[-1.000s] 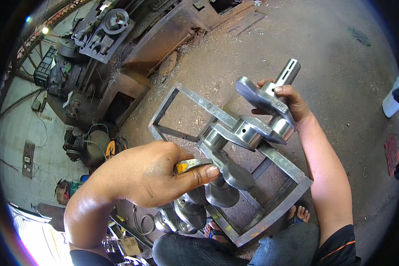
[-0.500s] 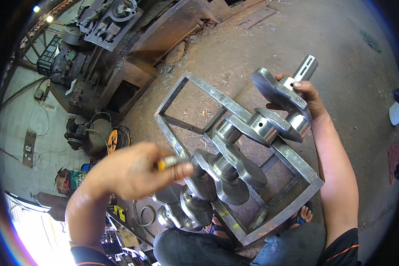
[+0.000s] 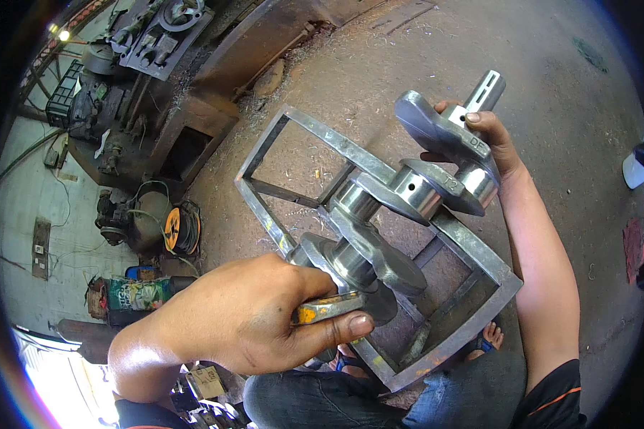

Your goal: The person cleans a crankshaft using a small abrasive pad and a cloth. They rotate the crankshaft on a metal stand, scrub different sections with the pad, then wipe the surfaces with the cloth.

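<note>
A steel crankshaft point(image 3: 379, 259) lies slantwise across a rectangular metal frame stand point(image 3: 336, 149), its slotted shaft end pointing to the far right. My right hand point(image 3: 497, 139) is wrapped round that end, thumb on top of the bright journal beside the outermost web. In the closed fingers of my left hand point(image 3: 261, 314) is a flat metal piece with worn orange paint point(image 3: 328, 309); its exact kind I cannot make out. This hand is over the near-left part of the crankshaft and hides much of it. Whether the piece touches the crankshaft I cannot tell.
Rusty machinery point(image 3: 186, 143) stands at the far left. An orange cable reel point(image 3: 181, 230) sits by the left wall, with a green bag point(image 3: 139, 293) nearer. My jeans-covered knees point(image 3: 322, 397) and sandalled feet are close to the stand's near side.
My left hand has moved right and down with the orange-painted metal piece, now covering more of the near crankshaft. My right hand keeps its grip. The whole view has shifted slightly.
</note>
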A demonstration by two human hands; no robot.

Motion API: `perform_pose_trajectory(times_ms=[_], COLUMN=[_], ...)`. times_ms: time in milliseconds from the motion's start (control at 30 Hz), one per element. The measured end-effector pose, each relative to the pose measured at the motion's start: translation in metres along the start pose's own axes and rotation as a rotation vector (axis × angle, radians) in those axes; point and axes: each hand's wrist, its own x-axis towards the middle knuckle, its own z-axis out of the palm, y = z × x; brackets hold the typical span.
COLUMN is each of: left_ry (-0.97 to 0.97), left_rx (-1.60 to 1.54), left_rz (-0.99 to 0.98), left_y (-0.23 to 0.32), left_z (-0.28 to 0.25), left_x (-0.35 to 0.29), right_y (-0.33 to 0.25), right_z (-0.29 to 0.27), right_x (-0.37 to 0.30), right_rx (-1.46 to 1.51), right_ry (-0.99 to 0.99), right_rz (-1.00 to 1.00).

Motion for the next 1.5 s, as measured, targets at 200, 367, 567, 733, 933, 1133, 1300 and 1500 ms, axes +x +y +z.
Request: perform_pose_trajectory(times_ms=[200, 367, 567, 733, 933, 1133, 1300, 1500], left_ry=[-0.166, 0.052, 0.238, 0.327, 0.329, 0.4, 0.251, 0.366], left_rx=[-0.06, -0.022, -0.222, -0.114, -0.259, -0.248, -0.258, -0.275], left_rz=[-0.021, -0.284, -0.057, -0.064, 0.166, 0.138, 0.123, 0.108], left_y=[-0.004, -0.024, -0.054, -0.075, -0.104, -0.111, -0.096, -0.114], left_z=[-0.007, -0.017, 0.001, 0.012, 0.025, 0.029, 0.029, 0.029], left_x=[0.004, 0.016, 0.023, 0.025, 0.022, 0.023, 0.015, 0.027], right_y=[0.001, 0.002, 0.002, 0.0, -0.003, 0.001, 0.002, 0.001], right_z=[-0.006, -0.006, -0.005, -0.001, 0.004, 0.0, -0.005, -0.003], right_x=[0.002, 0.004, 0.003, 0.0, -0.001, -0.001, -0.001, -0.003], right_rx=[0.019, 0.004, 0.064, 0.067, 0.054, 0.106, 0.047, 0.089], right_ry=[-0.042, -0.028, -0.018, -0.015, -0.008, 0.038, 0.088, 0.05], right_rz=[0.016, 0.006, 0.023, 0.037, 0.08, 0.079, 0.078, 0.088])
